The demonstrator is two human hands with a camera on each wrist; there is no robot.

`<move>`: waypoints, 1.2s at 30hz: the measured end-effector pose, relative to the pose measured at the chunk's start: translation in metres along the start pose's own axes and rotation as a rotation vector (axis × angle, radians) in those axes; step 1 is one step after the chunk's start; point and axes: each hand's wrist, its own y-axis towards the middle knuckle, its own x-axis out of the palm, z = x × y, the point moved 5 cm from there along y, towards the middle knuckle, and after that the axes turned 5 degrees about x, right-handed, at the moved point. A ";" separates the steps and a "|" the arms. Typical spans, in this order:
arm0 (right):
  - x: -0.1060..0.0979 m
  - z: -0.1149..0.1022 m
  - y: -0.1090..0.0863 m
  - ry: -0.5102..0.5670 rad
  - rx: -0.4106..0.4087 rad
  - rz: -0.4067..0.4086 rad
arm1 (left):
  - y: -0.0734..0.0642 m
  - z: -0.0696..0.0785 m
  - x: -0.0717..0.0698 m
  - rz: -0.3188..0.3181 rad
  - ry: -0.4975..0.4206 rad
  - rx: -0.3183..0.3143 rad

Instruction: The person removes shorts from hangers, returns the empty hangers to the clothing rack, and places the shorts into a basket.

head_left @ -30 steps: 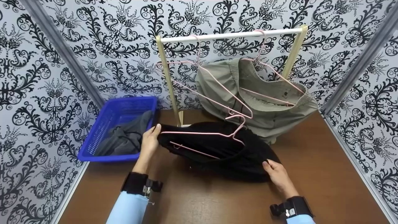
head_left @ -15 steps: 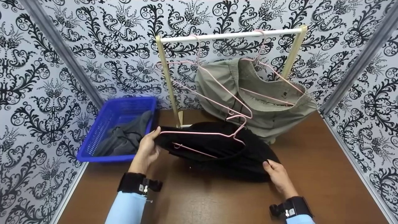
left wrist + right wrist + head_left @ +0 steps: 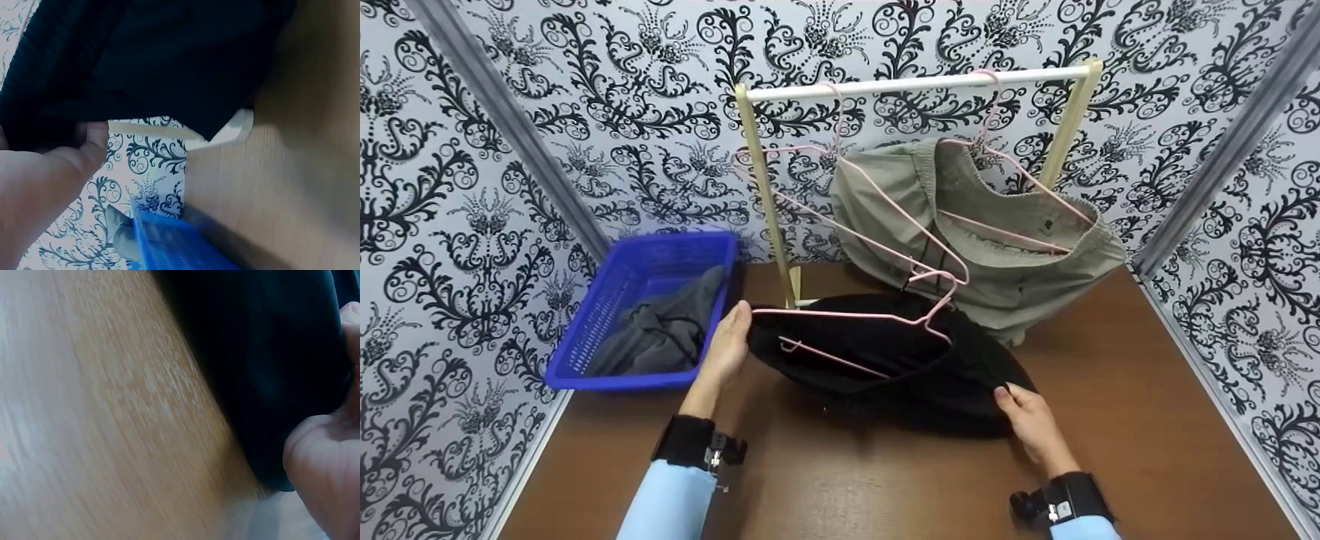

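Black shorts (image 3: pixel 960 397) with a gathered waistband are stretched between my hands above the wooden table. My left hand (image 3: pixel 726 346) grips the waistband's left end, where the arm of a pink hanger (image 3: pixel 832 313) reaches. At the right side of the cloth, my right hand (image 3: pixel 1029 424) pinches the black fabric. The hanger lies in the waist opening, its hook upright near the middle and its right end hidden by cloth. In the left wrist view, black fabric (image 3: pixel 185 62) hides most of the left fingers. The right thumb (image 3: pixel 320 450) presses the fabric in the right wrist view.
A rack with a white rail (image 3: pixel 915 85) stands behind. From it hang a bare pink hanger (image 3: pixel 877 187) and khaki shorts (image 3: pixel 1020 289) on another hanger. A blue basket (image 3: pixel 570 352) at the left holds a grey garment (image 3: pixel 660 337).
My left hand dipped left and down, then came back right and up. The hanger's left arm and hook have risen slightly. My right hand stays almost still.
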 end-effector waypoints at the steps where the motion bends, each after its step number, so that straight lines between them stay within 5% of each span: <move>1: 0.000 -0.001 0.000 -0.003 -0.006 0.005 | 0.000 0.001 0.000 -0.008 0.042 0.017; 11: -0.001 0.001 -0.001 -0.042 -0.007 0.011 | 0.003 -0.006 -0.003 -0.021 0.131 0.117; 14: 0.000 0.001 0.000 -0.036 0.009 -0.015 | 0.002 -0.007 -0.005 -0.024 0.150 0.101; 26: 0.002 0.001 0.004 -0.034 0.027 -0.003 | -0.001 -0.007 -0.002 -0.156 -0.024 -0.003; 36: 0.003 0.000 0.002 -0.020 0.048 -0.013 | -0.001 -0.005 -0.003 -0.147 -0.035 -0.010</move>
